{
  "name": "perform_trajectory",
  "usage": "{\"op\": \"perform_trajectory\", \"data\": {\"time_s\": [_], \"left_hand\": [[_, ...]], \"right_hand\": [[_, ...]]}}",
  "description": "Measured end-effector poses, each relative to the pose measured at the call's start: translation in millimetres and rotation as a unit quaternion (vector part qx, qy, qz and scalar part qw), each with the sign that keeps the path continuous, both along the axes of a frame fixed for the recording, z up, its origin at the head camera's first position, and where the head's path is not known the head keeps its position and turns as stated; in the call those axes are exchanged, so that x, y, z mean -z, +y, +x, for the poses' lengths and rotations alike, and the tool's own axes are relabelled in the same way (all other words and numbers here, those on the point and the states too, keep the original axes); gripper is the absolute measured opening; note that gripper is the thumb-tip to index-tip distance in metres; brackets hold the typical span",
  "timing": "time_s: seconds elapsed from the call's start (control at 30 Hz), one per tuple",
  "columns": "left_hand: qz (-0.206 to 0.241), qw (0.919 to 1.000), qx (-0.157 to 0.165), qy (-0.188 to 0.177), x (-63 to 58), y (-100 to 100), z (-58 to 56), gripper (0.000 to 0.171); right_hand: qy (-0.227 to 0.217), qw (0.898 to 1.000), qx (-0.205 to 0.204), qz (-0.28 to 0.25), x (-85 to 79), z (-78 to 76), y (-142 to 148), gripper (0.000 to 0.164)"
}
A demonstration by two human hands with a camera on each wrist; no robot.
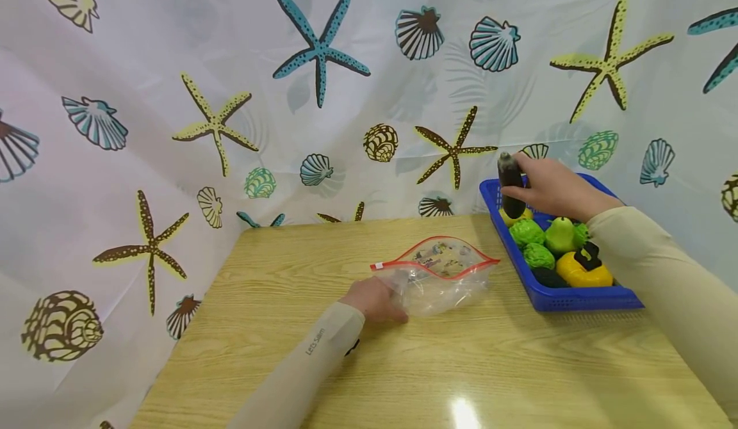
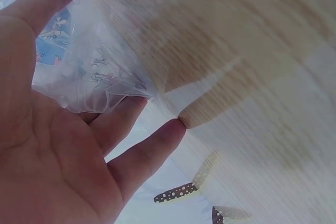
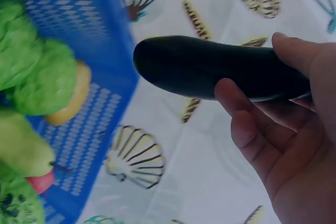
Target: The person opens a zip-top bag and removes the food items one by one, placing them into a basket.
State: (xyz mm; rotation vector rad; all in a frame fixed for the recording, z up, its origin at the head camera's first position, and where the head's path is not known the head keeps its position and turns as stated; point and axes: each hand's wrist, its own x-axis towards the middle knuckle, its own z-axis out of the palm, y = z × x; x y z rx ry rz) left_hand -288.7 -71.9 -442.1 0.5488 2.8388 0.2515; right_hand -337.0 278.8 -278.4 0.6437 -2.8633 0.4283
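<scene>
My right hand [image 1: 548, 186] grips a long, dark eggplant [image 1: 510, 189] above the far left part of a blue basket [image 1: 536, 291]. In the right wrist view the eggplant [image 3: 194, 69] lies between thumb and fingers, its rounded end pointing toward the basket. A clear zip bag [image 1: 444, 298] with a red-edged mouth rests on the table, its mouth spread apart. At the bag's left side is my left hand [image 1: 375, 299]. The left wrist view shows its fingers [image 2: 149, 156] fairly straight, with the bag's plastic [image 2: 94, 85] between thumb and fingers; some fingers are partly hidden.
The basket holds green leafy heads [image 1: 527, 232], a green pear [image 1: 559, 234], a yellow fruit with a black top [image 1: 582, 272] and a dark item [image 1: 548, 278]. Under the bag is a wooden table [image 1: 277, 275]. A patterned curtain [image 1: 323, 179] hangs behind it.
</scene>
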Motion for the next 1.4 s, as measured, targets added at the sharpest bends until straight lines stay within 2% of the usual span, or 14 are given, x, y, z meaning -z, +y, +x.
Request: {"op": "perform_trajectory", "data": {"time_s": [0.23, 0.4, 0.5, 0.57, 0.83, 0.97, 1.13, 1.27, 1.33, 1.4], "left_hand": [[0.002, 1.0, 0.002, 0.003, 0.1, -0.8, 1.2, 0.083], [-0.007, 1.0, 0.004, 0.005, -0.3, -1.2, 1.7, 0.083], [-0.007, 1.0, 0.003, 0.001, -0.1, -1.2, 1.4, 0.084], [-0.007, 1.0, 0.003, -0.001, 0.2, -1.3, 1.3, 0.084], [-0.006, 1.0, 0.001, -0.001, 1.1, -2.0, -1.1, 0.084], [-0.003, 1.0, 0.002, 0.001, 1.5, -0.9, -2.2, 0.084], [0.003, 1.0, 0.005, -0.005, 2.9, 1.2, -4.7, 0.09], [-0.011, 0.9999, 0.011, 0.001, 10.3, 0.2, -16.9, 0.095], [-0.015, 0.9998, 0.009, 0.0, 13.4, 0.1, -25.9, 0.09], [-0.017, 0.9998, 0.007, 0.005, 14.9, 0.3, -35.0, 0.076]], "right_hand": [[-0.039, 0.998, 0.019, 0.055, 25.7, -22.6, 24.6, 0.062], [-0.04, 0.993, 0.027, 0.103, 46.5, -37.4, 35.5, 0.043], [-0.049, 0.991, 0.03, 0.119, 55.7, -40.3, 37.6, 0.038], [-0.058, 0.99, 0.034, 0.126, 59.9, -40.5, 38.1, 0.04], [-0.079, 0.987, 0.053, 0.127, 66.8, -40.5, 40.8, 0.041], [-0.071, 0.988, 0.052, 0.131, 64.4, -36.4, 37.5, 0.045], [-0.038, 0.993, 0.021, 0.114, 54.0, -20.7, 18.8, 0.039], [-0.012, 0.996, -0.028, 0.08, 46.7, -5.1, -10.4, 0.033], [0.001, 0.996, -0.059, 0.073, 44.7, 3.8, -26.8, 0.032], [0.009, 0.993, -0.089, 0.079, 44.0, 12.7, -41.4, 0.033]]}}
